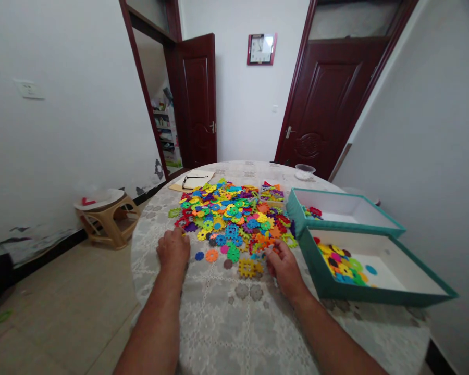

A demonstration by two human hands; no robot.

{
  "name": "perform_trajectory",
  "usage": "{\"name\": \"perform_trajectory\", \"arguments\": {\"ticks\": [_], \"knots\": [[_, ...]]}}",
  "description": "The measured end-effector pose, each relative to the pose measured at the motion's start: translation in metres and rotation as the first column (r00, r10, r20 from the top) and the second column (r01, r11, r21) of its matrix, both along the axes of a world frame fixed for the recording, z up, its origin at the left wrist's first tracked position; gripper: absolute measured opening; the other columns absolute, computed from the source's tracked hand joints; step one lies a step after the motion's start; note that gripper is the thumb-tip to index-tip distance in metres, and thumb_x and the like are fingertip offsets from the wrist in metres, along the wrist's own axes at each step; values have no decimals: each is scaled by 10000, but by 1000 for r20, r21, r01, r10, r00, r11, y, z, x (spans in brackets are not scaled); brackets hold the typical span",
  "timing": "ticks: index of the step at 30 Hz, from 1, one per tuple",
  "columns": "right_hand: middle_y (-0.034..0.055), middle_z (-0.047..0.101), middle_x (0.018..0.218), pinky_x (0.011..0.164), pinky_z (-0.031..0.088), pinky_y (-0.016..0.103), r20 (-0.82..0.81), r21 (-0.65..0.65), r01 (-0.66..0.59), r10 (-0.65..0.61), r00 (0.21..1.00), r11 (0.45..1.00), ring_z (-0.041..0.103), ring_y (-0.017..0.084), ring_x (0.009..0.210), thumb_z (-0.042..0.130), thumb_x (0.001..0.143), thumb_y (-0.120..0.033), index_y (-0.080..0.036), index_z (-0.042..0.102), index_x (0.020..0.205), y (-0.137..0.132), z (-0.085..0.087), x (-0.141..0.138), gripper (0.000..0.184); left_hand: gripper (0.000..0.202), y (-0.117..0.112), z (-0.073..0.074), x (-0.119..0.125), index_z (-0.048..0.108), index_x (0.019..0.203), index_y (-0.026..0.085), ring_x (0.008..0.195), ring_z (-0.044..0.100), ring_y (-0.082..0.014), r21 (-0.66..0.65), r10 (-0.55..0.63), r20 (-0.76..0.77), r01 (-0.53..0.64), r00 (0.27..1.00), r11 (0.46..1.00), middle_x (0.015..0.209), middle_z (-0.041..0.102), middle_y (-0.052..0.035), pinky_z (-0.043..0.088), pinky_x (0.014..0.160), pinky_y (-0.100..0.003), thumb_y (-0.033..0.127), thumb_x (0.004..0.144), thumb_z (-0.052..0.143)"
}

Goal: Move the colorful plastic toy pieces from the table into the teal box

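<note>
A heap of bright plastic interlocking disc pieces [234,208], notched like gears, covers the middle of the round table. At its left edge rests my left hand [174,249], fingers curled, with a small bit of a yellow piece [184,234] at the fingertips. My right hand [283,264] is at the near right of the heap, thumb and fingers closed on an orange piece [274,248], partly hidden by them. Between the hands lie a yellow square piece [247,268], a brown disc [227,264], an orange disc [211,255] and a blue disc [199,256].
Two teal-edged boxes stand on the right: the nearer box [408,260] and the farther box [352,195] both hold some pieces. Behind the heap are a small clear container [272,199], glasses [195,179] on paper, and a clear bowl [305,171]. A stool [111,221] stands left.
</note>
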State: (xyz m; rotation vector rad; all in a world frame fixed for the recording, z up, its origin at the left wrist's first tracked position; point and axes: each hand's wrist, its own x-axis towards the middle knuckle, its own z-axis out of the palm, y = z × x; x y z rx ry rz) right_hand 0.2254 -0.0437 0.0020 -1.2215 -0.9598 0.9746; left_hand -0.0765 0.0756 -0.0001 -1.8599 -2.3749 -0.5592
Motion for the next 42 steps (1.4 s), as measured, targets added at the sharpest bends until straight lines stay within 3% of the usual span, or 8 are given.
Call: {"name": "perform_trajectory", "arguments": {"ticks": [3,7,12,15,19,26,35,42], "knots": [[-75,526,629,414,309,202,-2,0,-12,12,1000,1000,421,92,461,766,816,-538,-221,596,1059,0,0,-2,433,303,3,0,0,695,1182,204,1044,634,-340,57,-28,39,25,999,998,1135,657,-166,522,852,-434,304,943,539],[-75,530,643,428,320,201,9,8,-9,8,1000,1000,439,96,479,753,829,-513,-223,589,1116,-1,3,-4,440,235,1,8,11,684,1111,198,1077,640,-269,318,-201,255,114,946,941,1122,653,-112,530,968,-396,291,925,575],[-68,539,625,436,333,213,64,-1,-31,31,997,1000,445,104,473,732,851,-534,-199,618,1176,-2,2,-3,480,287,-27,24,60,666,1075,209,920,666,-187,479,-533,609,263,588,837,1066,663,-52,561,859,-326,441,909,634],[-57,541,597,445,338,218,86,3,-62,62,994,998,452,109,476,737,843,-554,-185,654,1108,-3,-1,-1,462,342,-47,29,92,663,1084,203,852,665,-172,386,-532,780,416,329,823,954,682,-25,540,769,-289,475,877,683],[-63,537,599,448,327,221,36,-10,-122,122,992,992,434,108,476,735,843,-562,-196,644,1067,-4,-4,-3,440,321,-62,31,112,640,1031,202,707,596,-137,245,-427,889,615,166,750,799,656,20,457,650,-245,468,863,697],[-52,542,633,488,367,232,123,-7,-150,150,981,989,468,120,526,737,855,-502,-213,616,897,-9,0,-5,317,315,-68,28,117,628,873,191,739,554,-148,234,-434,890,680,138,695,801,629,6,422,650,-248,497,836,696],[-43,614,712,463,420,241,158,-22,-199,200,967,980,518,125,499,748,845,-509,-223,618,1096,-15,6,-9,402,350,-63,21,118,603,759,191,704,508,-149,233,-504,832,678,233,698,713,574,23,375,644,-263,514,894,595],[-82,523,621,418,338,217,28,-67,-96,98,995,993,419,93,444,760,823,-560,-237,565,965,-10,8,-18,404,450,-66,24,116,565,774,202,682,521,-146,299,-545,823,692,162,658,724,574,26,380,629,-266,597,971,482]]}}
